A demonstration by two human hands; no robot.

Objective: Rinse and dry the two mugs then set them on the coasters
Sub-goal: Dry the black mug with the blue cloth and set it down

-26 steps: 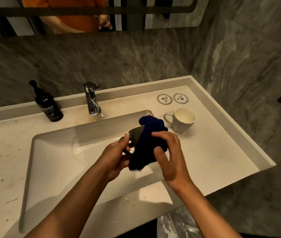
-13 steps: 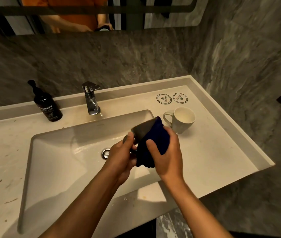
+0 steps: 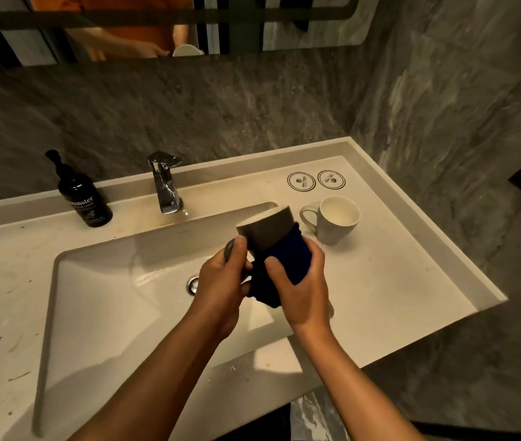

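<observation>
Both forearms reach in from the lower edge and meet over the right part of the sink (image 3: 100,300). The left hand (image 3: 221,281) has its fingers curled round the handle of the grey mug (image 3: 265,232), thumb lying up along the handle's top. The right hand (image 3: 300,288) wraps a dark blue cloth (image 3: 287,265) round the mug's lower body, thumb across the cloth in front and the other fingers curled behind it.

The grey mug is held in the air above the basin, tilted: its long axis runs from lower right to upper left, the rim pointing up and away from the person toward the tap (image 3: 165,183). The base end is hidden in the cloth.

The white mug (image 3: 337,219) stands upright on the bench (image 3: 396,281) just right of the basin, mouth up, handle pointing left toward the held mug. Behind it, near the back wall, two round coasters (image 3: 316,179) lie side by side, bare. A black soap bottle (image 3: 85,198) stands at the back left of the bench.
</observation>
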